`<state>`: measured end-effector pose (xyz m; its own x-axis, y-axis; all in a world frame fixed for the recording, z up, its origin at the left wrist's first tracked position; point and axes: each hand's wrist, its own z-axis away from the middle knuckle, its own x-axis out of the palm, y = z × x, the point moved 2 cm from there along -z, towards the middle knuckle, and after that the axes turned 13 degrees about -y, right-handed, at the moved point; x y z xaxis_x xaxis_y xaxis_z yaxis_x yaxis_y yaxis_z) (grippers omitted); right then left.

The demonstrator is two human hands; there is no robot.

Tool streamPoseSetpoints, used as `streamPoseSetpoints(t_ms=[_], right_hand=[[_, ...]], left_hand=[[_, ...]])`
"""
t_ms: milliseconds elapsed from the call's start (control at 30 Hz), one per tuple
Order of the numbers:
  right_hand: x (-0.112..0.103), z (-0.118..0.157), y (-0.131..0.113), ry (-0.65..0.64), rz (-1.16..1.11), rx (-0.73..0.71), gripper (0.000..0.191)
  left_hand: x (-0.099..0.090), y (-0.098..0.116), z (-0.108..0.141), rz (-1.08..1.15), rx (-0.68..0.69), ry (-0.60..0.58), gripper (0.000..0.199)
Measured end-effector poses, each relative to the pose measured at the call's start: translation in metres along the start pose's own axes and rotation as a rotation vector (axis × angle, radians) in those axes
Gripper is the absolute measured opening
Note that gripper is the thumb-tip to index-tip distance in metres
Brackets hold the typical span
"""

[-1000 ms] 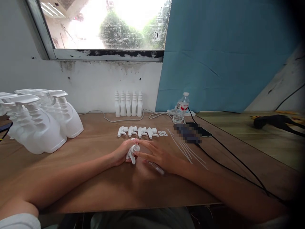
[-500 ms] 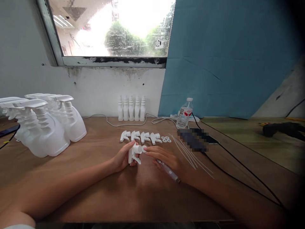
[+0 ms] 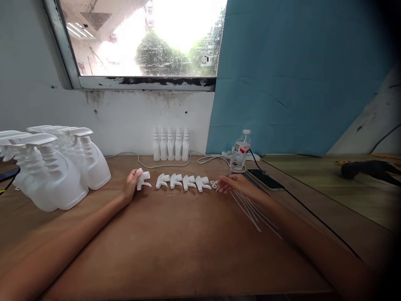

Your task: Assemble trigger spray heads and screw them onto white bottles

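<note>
My left hand (image 3: 130, 187) is closed around a white spray trigger head (image 3: 143, 179) at the left end of a row. Several similar trigger heads (image 3: 176, 181) lie side by side on the table to its right. My right hand (image 3: 232, 184) grips a slim pen-like tool (image 3: 232, 169), its upper end pointing up and its thin pale tip low by my fingers. Small white ring washers (image 3: 214, 184) lie right beside that tip, partly hidden by my fingers; I cannot tell whether it touches one. Thin white tubes (image 3: 249, 211) lie under and beside my right wrist.
Large white spray bottles (image 3: 67, 175) are grouped at left. Several slim white bottles (image 3: 171, 144) stand against the wall. At right are a water bottle (image 3: 240, 148), a phone (image 3: 266, 179) and a black cable (image 3: 316, 219). A dark gloved hand (image 3: 360, 170) is at the far right.
My left hand has carried the trigger head left and away to the row's end. My right hand has moved right to the washers, the pen-like tool now upright. The washer formerly at its fingertips no longer shows.
</note>
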<state>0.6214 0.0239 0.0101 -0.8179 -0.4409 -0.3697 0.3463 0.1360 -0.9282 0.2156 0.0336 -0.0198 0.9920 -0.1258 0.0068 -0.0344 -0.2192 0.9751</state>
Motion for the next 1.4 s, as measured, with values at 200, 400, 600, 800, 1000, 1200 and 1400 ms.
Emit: streamPoseSetpoints(t_ms=[200,400,600,800,1000,1200,1400], right_hand=[[-0.001,-0.002,0.006,-0.011,-0.008,0.038,0.054],[0.002,0.008,-0.008,-0.161,0.044,0.118,0.057],[-0.002,0.013,-0.017,-0.063,0.151,0.054,0.059],[-0.001,0.005,-0.001,-0.081,0.328,0.099,0.062],[0.002,0.003,0.002,-0.038,0.437,0.085,0.059],[0.002,0.005,-0.005,0.007,0.462,0.034,0.053],[0.007,0.019,-0.031,0.163,0.298,-0.061,0.039]], left_hand=[[-0.020,-0.016,-0.033,-0.280,-0.056,0.071,0.044],[-0.021,-0.027,-0.050,-0.649,-0.069,0.049,0.037],[-0.016,-0.029,-0.051,-0.933,-0.085,0.020,0.038],[-0.009,-0.027,-0.055,-1.070,-0.115,0.003,0.044],[-0.003,-0.027,-0.048,-1.112,-0.086,0.011,0.049],[0.000,0.041,-0.055,-1.104,0.012,0.100,0.049],[-0.022,0.210,-0.007,-1.215,0.273,0.400,0.042]])
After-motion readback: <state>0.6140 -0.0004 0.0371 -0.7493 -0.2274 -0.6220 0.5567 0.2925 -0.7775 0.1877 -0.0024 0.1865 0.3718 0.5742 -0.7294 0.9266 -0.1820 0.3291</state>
